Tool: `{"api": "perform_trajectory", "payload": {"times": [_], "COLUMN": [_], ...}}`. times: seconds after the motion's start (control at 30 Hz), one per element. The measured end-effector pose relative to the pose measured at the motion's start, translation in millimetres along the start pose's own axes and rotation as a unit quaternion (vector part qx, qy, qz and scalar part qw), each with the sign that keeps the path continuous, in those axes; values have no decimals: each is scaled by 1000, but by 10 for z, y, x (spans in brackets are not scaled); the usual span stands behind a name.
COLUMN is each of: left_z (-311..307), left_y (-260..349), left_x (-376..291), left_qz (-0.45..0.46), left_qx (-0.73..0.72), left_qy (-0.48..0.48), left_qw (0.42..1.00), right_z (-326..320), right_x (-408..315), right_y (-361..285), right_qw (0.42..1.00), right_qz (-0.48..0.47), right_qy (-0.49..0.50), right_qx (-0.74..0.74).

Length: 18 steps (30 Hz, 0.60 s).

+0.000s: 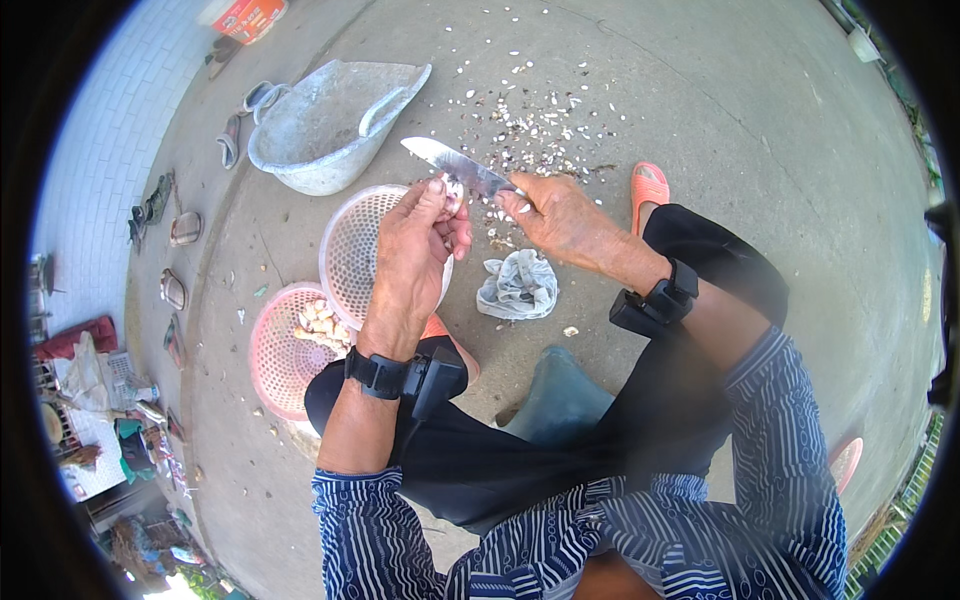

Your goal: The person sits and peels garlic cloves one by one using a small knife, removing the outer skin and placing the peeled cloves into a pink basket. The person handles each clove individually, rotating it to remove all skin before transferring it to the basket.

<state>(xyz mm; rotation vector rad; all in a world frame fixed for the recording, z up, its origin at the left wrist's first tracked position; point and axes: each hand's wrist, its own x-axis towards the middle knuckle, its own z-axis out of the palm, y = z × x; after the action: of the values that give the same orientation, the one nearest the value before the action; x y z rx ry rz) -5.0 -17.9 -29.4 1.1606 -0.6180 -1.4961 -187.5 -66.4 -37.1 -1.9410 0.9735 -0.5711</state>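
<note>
My left hand (424,232) holds a small pale, purplish piece (452,195), perhaps a root or bulb, between thumb and fingers. My right hand (559,217) grips the handle of a knife (469,171), whose broad steel blade points left and lies at the piece. Partly behind my left hand is a white perforated plastic basket (352,247). A pink perforated basket (274,367), lower left, holds several pale chunks (321,324). Small white and dark scraps (540,131) are scattered over the concrete beyond the knife. A crumpled whitish plastic bag (519,285) lies below my right hand.
A grey scoop-shaped tub (330,120) with handles stands at upper left. Shoes (186,228) line the wall side, and an orange-and-white bucket (244,19) is at the top. My feet wear orange sandals (646,191). A blue-green object (562,397) is between my legs.
</note>
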Motion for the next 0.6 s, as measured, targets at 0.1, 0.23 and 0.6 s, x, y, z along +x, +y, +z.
{"api": "perform_trajectory", "payload": {"times": [0.1,0.23,0.6], "left_z": [-9,12,29], "left_y": [9,41,-14], "left_x": [5,9,10], "left_qz": [-27,-30,-33], "left_qx": [-18,-8,9], "left_qy": [-11,-17,3], "left_qw": [999,999,999], "right_z": [7,-1,100], "right_x": [-9,-15,24], "right_y": [48,31,54], "right_qw": [994,997,990], "right_qz": [-13,-4,-54], "right_qy": [55,71,45], "right_qx": [-93,-34,-120]}}
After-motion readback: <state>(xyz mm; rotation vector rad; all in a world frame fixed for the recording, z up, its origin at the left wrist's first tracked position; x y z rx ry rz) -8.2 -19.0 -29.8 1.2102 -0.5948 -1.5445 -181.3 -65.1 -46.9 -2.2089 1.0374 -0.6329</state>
